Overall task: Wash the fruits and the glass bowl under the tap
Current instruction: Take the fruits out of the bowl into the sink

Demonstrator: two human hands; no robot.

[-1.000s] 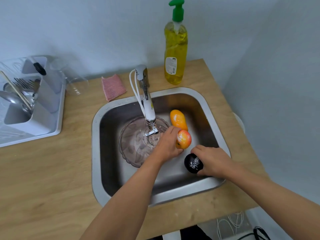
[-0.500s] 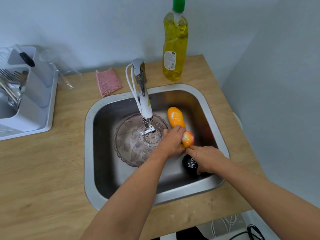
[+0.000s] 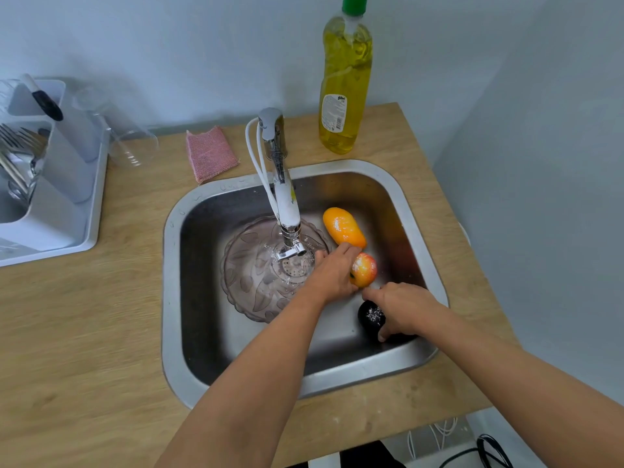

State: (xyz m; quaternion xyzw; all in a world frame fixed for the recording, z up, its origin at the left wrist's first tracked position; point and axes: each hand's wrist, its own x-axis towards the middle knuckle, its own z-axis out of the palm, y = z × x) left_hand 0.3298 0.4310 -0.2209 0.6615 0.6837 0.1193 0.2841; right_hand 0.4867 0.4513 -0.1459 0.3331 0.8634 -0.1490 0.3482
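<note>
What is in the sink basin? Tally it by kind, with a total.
Fruits: 3, an orange mango, a red-yellow apple in the left hand, and a dark fruit under the right hand.
Glass bowl: 1.
Total: 4.

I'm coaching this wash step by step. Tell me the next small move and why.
Probably carry the apple, gripped in the left hand, leftward under the tap. It sits right of the spout, over the sink floor rather than the glass bowl. The right hand rests on the dark fruit; the mango lies untouched.
</note>
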